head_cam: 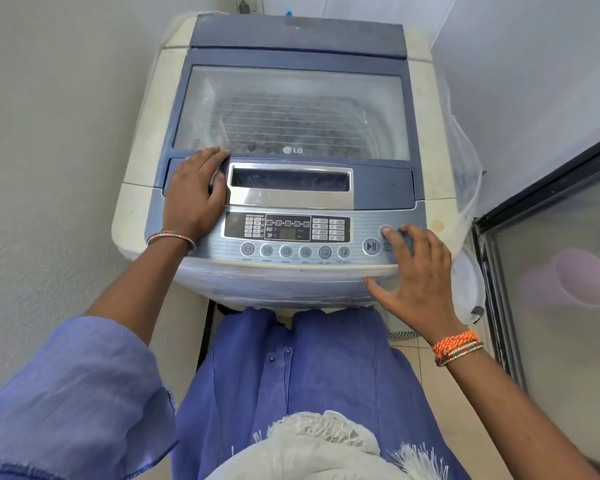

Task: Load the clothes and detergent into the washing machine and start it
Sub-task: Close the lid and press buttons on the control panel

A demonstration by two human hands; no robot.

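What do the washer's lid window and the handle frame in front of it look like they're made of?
Lid window: likely clear glass or hard plastic, cloudy with dust; the drum ribs show through it. Handle frame: looks like brushed metal or silver-coated plastic, judging by its satin grey sheen.

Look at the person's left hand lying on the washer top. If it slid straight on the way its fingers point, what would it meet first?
The left hand points up and to the right, so it would probably cross onto the clear lid window, near the LG logo. Its fingers already reach the window's edge.
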